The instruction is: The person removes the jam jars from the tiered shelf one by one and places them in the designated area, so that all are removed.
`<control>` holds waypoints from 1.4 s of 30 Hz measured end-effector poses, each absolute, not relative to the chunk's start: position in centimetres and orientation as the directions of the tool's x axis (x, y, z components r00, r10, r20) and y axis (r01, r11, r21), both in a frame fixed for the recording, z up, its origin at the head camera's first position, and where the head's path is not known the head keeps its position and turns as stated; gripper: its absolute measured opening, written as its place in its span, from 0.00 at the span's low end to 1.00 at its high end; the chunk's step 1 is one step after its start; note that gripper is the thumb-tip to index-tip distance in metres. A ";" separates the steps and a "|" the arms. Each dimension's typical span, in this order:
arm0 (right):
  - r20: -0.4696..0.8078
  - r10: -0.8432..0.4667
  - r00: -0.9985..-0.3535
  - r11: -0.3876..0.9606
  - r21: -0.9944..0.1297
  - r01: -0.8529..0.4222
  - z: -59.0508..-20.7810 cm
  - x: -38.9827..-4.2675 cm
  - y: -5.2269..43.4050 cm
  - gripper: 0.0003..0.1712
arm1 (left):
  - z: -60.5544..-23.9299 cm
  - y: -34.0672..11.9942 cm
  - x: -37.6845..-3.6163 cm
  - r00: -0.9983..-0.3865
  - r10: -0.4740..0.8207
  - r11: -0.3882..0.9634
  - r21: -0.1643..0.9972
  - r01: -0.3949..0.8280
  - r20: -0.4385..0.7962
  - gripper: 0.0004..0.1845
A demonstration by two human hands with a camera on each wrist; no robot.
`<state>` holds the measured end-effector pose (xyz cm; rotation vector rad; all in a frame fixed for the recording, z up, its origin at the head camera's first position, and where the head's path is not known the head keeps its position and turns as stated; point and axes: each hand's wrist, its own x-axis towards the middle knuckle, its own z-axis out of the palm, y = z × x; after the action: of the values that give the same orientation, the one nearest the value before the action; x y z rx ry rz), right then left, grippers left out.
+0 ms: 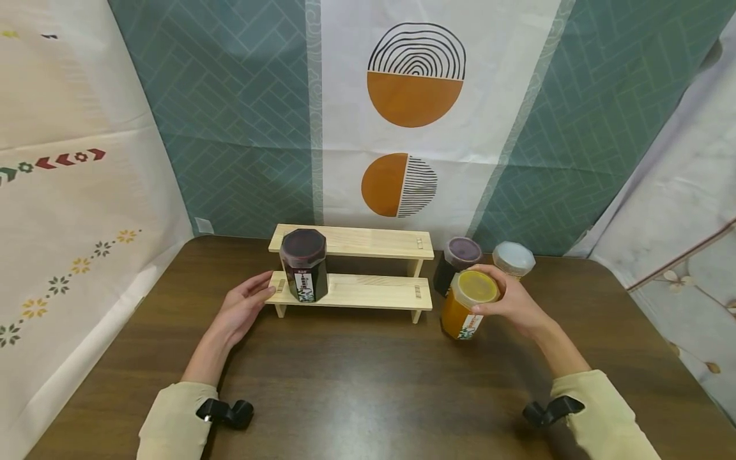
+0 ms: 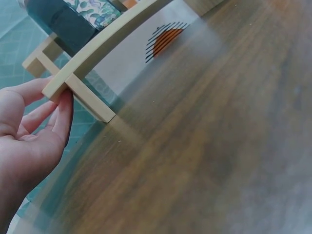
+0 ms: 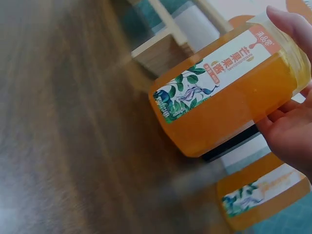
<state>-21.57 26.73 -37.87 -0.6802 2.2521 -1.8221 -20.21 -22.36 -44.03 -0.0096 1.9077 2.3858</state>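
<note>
Head view: right hand [image 1: 513, 305], fingers curled round orange jar [image 1: 467, 305], lifted and tilted, centre right. Left hand [image 1: 244, 308], fingers straight, touching rack [image 1: 368, 291] end. Dark jar [image 1: 304, 264] already shelved, centre; two jars [image 1: 458, 262] apparently left, right of rack.

A purple-lidded jar [image 1: 458, 263] and a white-lidded jar [image 1: 513, 259] stand right of centre on the brown table [image 1: 368, 396], patterned cloths behind.
</note>
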 end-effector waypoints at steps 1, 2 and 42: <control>0.160 -0.447 -0.880 0.143 -0.959 -0.246 -38.2 -21.6 26.7 0.35 | -44.0 -22.3 -20.2 -0.996 0.064 -0.217 0.973 -0.072 -0.060 0.32; 0.164 -0.447 -0.879 0.134 -0.960 -0.247 -38.5 -21.6 26.8 0.35 | -44.0 -22.3 -20.2 -0.996 0.064 -0.218 0.973 -0.073 -0.060 0.32; 0.153 -0.384 -0.911 0.102 -0.973 -0.207 -33.1 -22.4 7.5 0.34 | -44.0 -22.5 -20.2 -0.996 0.053 -0.210 0.975 -0.075 -0.065 0.31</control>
<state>-22.39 7.52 -33.12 -0.6014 2.2245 -1.9252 -20.19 -22.50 -43.96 -0.0266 1.9202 2.3820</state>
